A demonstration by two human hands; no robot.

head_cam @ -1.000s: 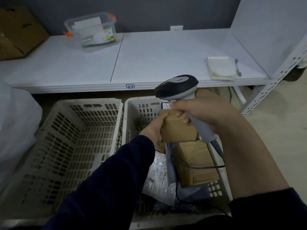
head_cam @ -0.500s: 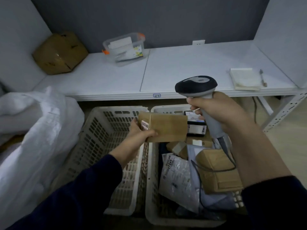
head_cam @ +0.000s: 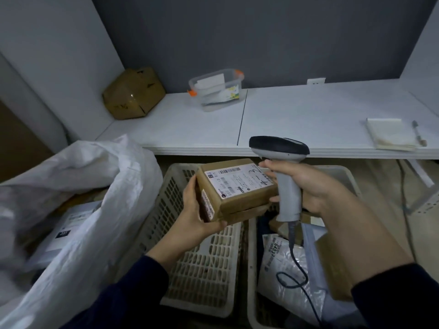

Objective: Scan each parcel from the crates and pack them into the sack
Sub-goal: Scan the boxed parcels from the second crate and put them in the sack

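Above the crates, left hand fingers gripping labelled parcel, right hand fingers clasping scanner, mailer reading 6403.

parcel sorting room | crates | sack | scanner

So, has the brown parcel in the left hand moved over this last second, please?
Yes: the parcel moved left, from over the right crate toward the left crate.

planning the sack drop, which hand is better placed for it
Left: the left hand holds the box and is on the same side as the sack; the right hand grips the scanner.
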